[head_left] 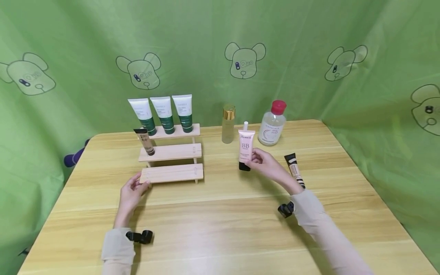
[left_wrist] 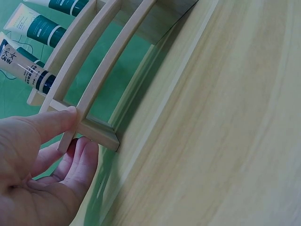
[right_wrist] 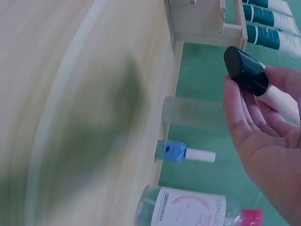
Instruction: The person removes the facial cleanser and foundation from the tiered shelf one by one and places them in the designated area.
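My right hand grips a pink BB cream tube near its black cap, which points down. In the right wrist view the black cap sticks out past the fingertips, held above the table. My left hand pinches the left end of the lowest step of a three-step wooden display stand, thumb on one side and fingers on the other. On the middle step a small beige tube with a black end stands tilted. Three white and green tubes stand in a row on the top step.
Behind the BB cream are a gold-capped bottle and a blue nail polish bottle with a white cap. A clear bottle with a red cap stands farther right. A black-ended tube lies beside the right forearm. Green curtain surrounds the table.
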`<act>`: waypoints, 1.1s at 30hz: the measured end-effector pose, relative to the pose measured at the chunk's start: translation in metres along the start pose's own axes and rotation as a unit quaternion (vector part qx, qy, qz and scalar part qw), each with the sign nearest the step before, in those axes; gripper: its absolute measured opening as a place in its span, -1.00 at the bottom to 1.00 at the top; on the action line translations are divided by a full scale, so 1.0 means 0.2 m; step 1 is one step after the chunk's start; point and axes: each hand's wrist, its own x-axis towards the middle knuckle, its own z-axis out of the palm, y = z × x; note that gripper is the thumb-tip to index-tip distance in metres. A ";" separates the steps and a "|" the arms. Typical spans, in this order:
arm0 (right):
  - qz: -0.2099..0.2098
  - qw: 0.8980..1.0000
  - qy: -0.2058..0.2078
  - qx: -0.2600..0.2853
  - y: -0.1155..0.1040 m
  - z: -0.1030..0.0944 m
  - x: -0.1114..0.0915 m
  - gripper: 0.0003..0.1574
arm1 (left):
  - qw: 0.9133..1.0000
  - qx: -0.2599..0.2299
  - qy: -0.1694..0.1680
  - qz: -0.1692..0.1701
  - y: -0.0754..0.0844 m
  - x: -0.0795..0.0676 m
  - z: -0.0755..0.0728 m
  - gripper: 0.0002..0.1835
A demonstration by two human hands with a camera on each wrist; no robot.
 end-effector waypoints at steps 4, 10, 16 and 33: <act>0.012 1.000 -0.012 -0.005 0.06 -0.02 -0.02 -0.48 | 1.000 -0.003 -0.001 0.004 0.00 0.00 0.00 -0.39; 0.033 0.999 -0.022 -0.015 0.14 -0.05 -0.06 -0.46 | 1.000 -0.005 0.002 0.006 0.00 -0.01 0.00 -0.40; 0.042 0.999 -0.025 -0.024 0.19 -0.08 -0.09 -0.44 | 1.000 -0.009 0.002 0.009 0.00 0.00 0.00 -0.41; 0.064 0.997 -0.032 -0.029 0.36 -0.11 -0.16 -0.43 | 1.000 -0.003 0.003 0.007 0.00 0.00 0.01 -0.41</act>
